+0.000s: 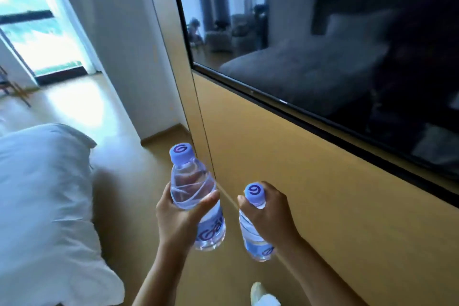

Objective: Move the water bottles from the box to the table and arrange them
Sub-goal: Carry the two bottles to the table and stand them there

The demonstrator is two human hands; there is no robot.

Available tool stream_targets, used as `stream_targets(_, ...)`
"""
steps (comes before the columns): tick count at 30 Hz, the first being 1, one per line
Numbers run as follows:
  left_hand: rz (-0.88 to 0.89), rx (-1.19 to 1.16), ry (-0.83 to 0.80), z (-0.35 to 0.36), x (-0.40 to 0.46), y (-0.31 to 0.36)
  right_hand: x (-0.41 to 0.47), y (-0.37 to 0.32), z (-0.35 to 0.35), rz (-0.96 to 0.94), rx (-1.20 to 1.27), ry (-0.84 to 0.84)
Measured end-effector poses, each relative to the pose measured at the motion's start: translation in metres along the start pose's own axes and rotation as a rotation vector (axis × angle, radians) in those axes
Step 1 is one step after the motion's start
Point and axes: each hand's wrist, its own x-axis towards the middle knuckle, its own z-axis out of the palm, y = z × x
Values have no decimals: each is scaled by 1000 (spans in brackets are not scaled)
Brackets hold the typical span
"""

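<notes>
Your left hand [177,216] grips one water bottle [196,196] mid-body, cap up, tilted slightly left. Your right hand [267,208] wraps the other bottle's [255,238] neck, hiding its shoulder; both hang above the floor [124,194].

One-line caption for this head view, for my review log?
Left hand and right hand each carry a capped water bottle between a white-sheeted bed and a wall-mounted TV.

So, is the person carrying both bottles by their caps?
No: the left hand grips its bottle around the body, while the right hand holds the other bottle at the neck.
</notes>
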Motion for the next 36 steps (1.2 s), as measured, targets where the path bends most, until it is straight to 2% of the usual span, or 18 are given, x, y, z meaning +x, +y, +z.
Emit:
stream_targets(5, 18, 34, 140, -21, 89, -15, 88, 12, 73, -9, 92, -178)
stream_targets(12, 2, 72, 346, -54, 224, -34, 224, 15, 180, -137, 107, -391)
stream_targets(20, -52, 152, 555, -114, 334, -60, 321, 10, 300, -233, 145, -556)
stream_targets(28, -59, 181, 549, -200, 472, -93, 405, -7, 448, -250, 159, -582)
stream_targets(36, -75, 225, 465, -282, 629, -117, 509, -35, 586, -224, 168, -513)
